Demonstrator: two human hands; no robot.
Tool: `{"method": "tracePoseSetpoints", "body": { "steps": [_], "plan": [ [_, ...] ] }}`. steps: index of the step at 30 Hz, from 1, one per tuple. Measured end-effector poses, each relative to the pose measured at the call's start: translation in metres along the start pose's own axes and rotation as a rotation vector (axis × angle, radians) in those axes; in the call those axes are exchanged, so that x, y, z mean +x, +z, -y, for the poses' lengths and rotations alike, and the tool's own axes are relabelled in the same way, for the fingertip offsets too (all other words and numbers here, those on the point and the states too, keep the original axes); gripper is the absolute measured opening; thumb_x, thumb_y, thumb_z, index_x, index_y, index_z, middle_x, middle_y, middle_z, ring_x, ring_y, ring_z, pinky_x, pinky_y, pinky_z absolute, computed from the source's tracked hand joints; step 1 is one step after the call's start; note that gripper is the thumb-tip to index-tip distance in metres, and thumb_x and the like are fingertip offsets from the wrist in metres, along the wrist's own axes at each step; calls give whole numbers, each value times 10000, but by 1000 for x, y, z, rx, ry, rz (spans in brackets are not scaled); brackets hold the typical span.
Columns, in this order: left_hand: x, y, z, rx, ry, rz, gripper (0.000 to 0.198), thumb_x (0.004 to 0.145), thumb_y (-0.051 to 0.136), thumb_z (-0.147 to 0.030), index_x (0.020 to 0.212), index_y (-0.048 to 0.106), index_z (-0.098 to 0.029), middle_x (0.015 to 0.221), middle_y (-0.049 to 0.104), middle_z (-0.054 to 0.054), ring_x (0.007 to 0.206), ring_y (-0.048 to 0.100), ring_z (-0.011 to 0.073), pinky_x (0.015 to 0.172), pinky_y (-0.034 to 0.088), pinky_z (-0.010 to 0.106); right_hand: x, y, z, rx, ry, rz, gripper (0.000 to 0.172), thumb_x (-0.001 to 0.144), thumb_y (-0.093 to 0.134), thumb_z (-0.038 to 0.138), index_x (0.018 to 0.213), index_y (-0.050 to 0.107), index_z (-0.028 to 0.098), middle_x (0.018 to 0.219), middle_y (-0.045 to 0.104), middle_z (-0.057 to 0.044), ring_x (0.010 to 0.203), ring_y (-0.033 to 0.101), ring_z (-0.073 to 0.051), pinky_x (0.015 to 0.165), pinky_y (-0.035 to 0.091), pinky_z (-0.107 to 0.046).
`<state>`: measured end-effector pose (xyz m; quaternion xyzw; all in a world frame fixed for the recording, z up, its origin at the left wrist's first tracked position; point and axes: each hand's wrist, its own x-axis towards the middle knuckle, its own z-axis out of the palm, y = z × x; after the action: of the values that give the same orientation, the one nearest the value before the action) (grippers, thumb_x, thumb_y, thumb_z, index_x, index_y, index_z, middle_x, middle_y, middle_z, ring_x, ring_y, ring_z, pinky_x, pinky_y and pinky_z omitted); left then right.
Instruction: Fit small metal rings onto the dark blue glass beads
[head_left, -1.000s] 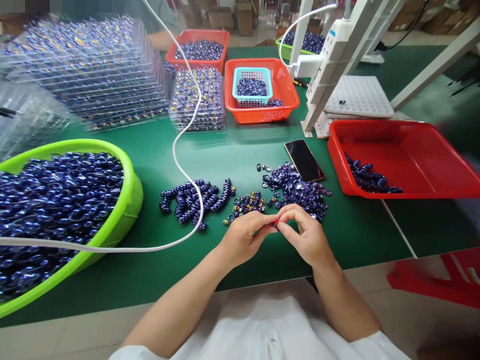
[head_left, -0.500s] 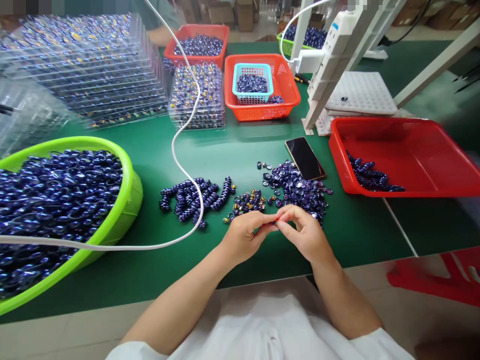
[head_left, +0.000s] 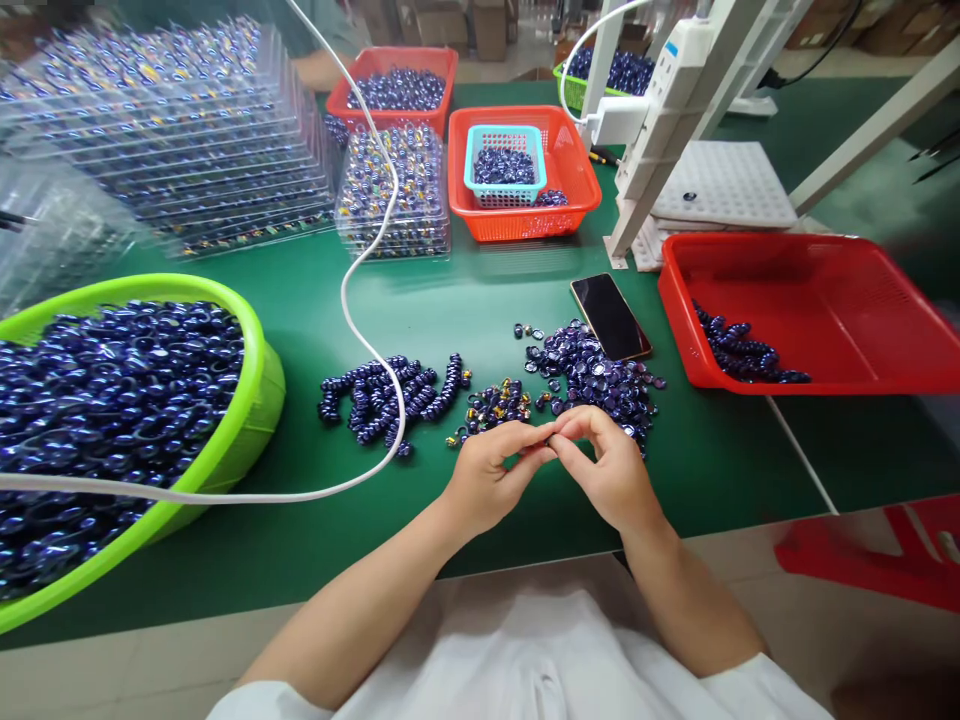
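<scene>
My left hand (head_left: 491,475) and my right hand (head_left: 607,465) meet fingertip to fingertip over the near side of the table, both pinched closed. Between the tips sits a tiny dark piece, mostly hidden and too small to name. Just beyond my right hand spreads a heap of shiny dark-blue caps (head_left: 592,375). Past my left hand lies a small pile of dark pieces with gold and silver parts (head_left: 499,405). Farther left are rows of dark-blue glossy rings (head_left: 386,395), stacked in strings.
A green basket (head_left: 262,390) full of dark rings stands left. A white cable (head_left: 345,290) loops across the green table. Right are a phone (head_left: 611,316) and a red tray (head_left: 832,300). Orange baskets (head_left: 525,225), stacked clear trays (head_left: 247,150) and a metal post (head_left: 660,130) stand behind.
Both hands stay together in nearly the same place. The fingertips have shifted slightly, and a red spot seen between them earlier no longer shows.
</scene>
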<state>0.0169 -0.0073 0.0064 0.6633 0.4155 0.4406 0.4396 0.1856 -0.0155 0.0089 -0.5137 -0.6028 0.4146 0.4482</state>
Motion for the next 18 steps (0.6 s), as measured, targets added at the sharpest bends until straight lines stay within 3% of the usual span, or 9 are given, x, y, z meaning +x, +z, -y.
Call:
{"method": "tracePoseSetpoints", "body": {
  "steps": [3, 7, 11, 18],
  "plan": [
    [1, 0, -3, -198, -210, -25, 216, 815, 716, -244, 1018, 774, -196, 918, 780, 81, 774, 724, 193, 708, 601, 296, -2, 4, 2, -111, -99, -72, 63, 902, 591, 217, 861, 547, 235, 928, 632, -37, 934, 624, -195, 866, 501, -354],
    [6, -1, -8, -441, -466, -76, 251, 758, 771, -284, 971, 777, -152, 814, 783, 63, 690, 724, 185, 706, 623, 323, -4, 0, 1, -63, -125, 14, 19, 927, 574, 238, 943, 570, 247, 997, 644, -44, 992, 624, -200, 885, 506, -354],
    [9, -3, -7, -519, -523, -113, 282, 723, 799, -293, 949, 772, -127, 750, 767, 61, 677, 711, 177, 703, 613, 323, -4, -7, 0, -81, -124, 65, 139, 892, 641, 268, 1024, 599, 259, 1010, 650, -33, 939, 633, -193, 853, 521, -343],
    [11, -4, -4, -568, -540, -121, 199, 695, 796, -264, 839, 755, -132, 676, 713, 32, 577, 625, 123, 578, 535, 253, -4, -5, 0, -197, -212, 44, 60, 896, 610, 196, 908, 609, 255, 871, 663, -12, 848, 641, -188, 795, 511, -341]
  ]
}}
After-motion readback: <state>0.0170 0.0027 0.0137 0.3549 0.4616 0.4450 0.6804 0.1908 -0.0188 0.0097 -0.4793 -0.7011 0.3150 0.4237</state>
